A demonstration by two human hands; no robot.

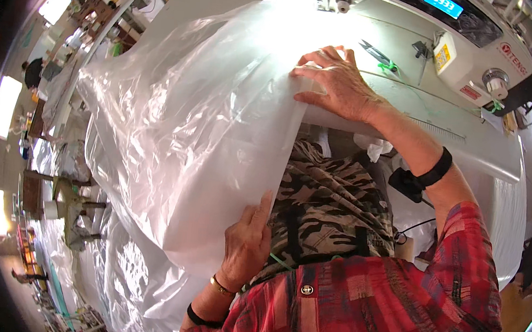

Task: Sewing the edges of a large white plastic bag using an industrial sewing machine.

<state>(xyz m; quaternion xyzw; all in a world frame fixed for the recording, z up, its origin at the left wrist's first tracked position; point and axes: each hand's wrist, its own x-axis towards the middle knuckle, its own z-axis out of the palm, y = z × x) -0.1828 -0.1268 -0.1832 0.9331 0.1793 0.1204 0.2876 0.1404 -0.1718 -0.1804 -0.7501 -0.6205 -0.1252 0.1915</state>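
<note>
A large, glossy, translucent white plastic sheet (217, 142) drapes over the left of the sewing table and down past my lap. Along its right edge, low down, my left hand (248, 241) grips it with the index finger stretched along the edge. My right hand (337, 86) rests at the upper part of the same edge, fingers bent and spread, thumb apart from them, fingertips touching the sheet. Beyond it stands a white sewing machine (415, 17), its needle area lit brightly, the sheet's top washed out by glare. Thread snips (377, 55) with green thread lie right of my right hand.
The machine's body and handwheel-like knob (495, 82) bound the right side. A ruler strip (439, 129) runs along the table's near part. A wooden stool (73, 208) and more crumpled plastic (134, 275) are at the left. Shelving with clutter stands at the far left.
</note>
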